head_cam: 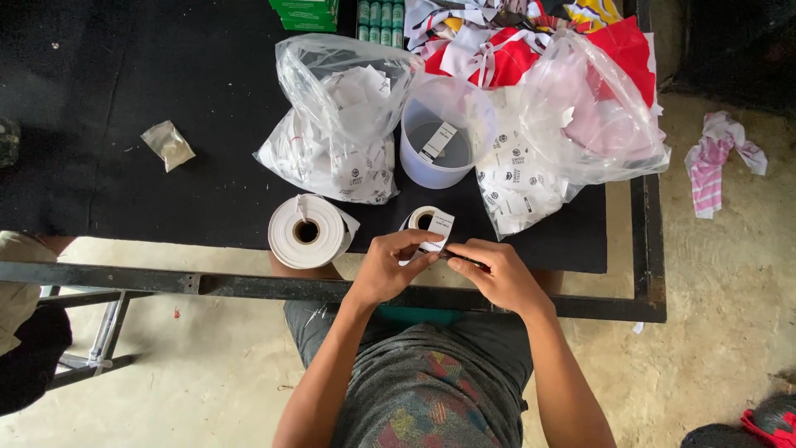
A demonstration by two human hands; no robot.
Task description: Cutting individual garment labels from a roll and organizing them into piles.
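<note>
Nearest to us, our left hand (388,267) and right hand (496,272) meet at the front edge of the black worktop (124,99), both pinching a small white label (437,228) that comes off the small label roll (421,221) lying just behind the fingers; the left hand's fingers are curled around the label's near end, and the right hand's fingers are closed on a thin strip beside it. Just to the left of the small roll lies a larger white roll (306,231). Behind them stands a white plastic cup (441,137) with one label inside, flanked by clear bags of labels (348,116) on either side. Farthest back, red and white fabric pieces (514,50) are heaped.
</note>
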